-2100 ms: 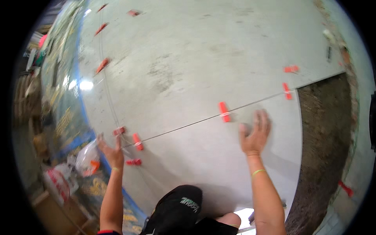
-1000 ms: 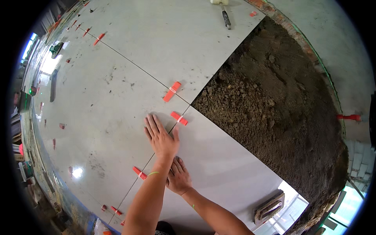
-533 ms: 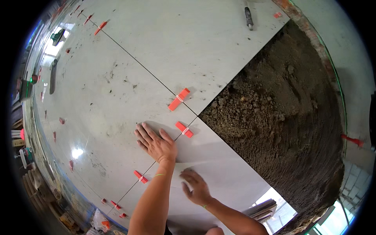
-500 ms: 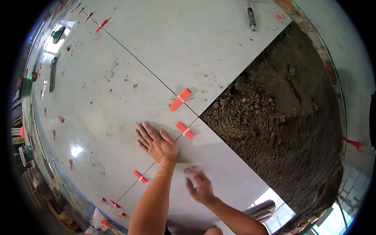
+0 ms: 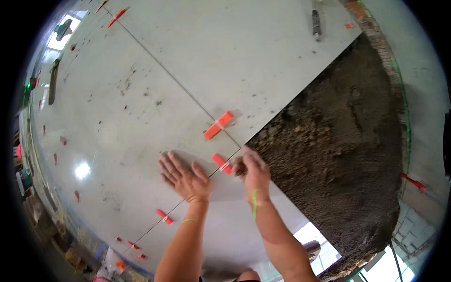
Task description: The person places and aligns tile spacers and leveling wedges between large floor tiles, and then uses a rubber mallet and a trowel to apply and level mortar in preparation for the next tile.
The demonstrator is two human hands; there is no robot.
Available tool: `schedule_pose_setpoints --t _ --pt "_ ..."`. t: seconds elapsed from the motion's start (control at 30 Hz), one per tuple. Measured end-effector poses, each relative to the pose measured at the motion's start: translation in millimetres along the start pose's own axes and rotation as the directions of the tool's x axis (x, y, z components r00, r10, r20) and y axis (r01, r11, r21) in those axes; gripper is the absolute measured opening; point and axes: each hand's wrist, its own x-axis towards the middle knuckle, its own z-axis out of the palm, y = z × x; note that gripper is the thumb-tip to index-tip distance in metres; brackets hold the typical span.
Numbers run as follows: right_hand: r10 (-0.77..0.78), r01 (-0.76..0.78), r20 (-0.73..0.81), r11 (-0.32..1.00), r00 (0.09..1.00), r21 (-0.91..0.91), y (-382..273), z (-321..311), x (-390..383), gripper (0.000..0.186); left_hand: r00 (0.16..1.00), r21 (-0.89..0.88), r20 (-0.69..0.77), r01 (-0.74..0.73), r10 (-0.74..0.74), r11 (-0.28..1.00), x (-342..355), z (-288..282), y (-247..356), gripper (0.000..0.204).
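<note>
- Red wedge [image 5: 218, 160]: 9 o'clock of right hand [image 5: 257, 177]; best handled squarely.
- Right fingers: curled; cannot tell grip.
- Left hand [image 5: 189, 182]: fingers spread flat on tile [image 5: 134, 155].

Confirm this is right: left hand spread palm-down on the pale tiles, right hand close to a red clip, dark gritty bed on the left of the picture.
Not quite: the head view shows the dark gritty bed on the right of the picture, not the left. The rest stands: left hand spread palm-down on the pale tiles, right hand close to a red clip.
</note>
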Motion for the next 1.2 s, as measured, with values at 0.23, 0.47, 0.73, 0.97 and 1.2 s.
schedule_pose_setpoints --t 0.23,0.47,0.73,0.97,1.2 --pt "-0.387 0.409 0.139 0.82 0.912 -0.4 -115 4 47 0.022 0.999 0.039 0.032 0.024 -0.025 0.999 3 -13 0 0.074" --pt "-0.828 0.369 0.159 0.061 0.537 -0.928 -293 1 232 0.056 0.999 0.06 0.044 -0.014 0.011 0.998 2 -13 7 0.074" --pt "-0.84 0.228 0.128 -0.006 0.528 -0.974 -335 23 296 0.056 0.991 -0.011 0.135 0.018 -0.016 1.0 3 -18 9 0.079" --pt "-0.368 0.19 -0.03 0.547 0.929 -0.815 -309 33 219 0.025 0.993 -0.009 0.112 0.031 -0.03 0.999 6 -29 0 0.079" --pt "-0.013 0.009 0.186 1.0 0.982 0.025 -273 2 150 0.012 0.999 -0.037 0.052 -0.014 0.016 0.999 -6 -14 15 0.077"
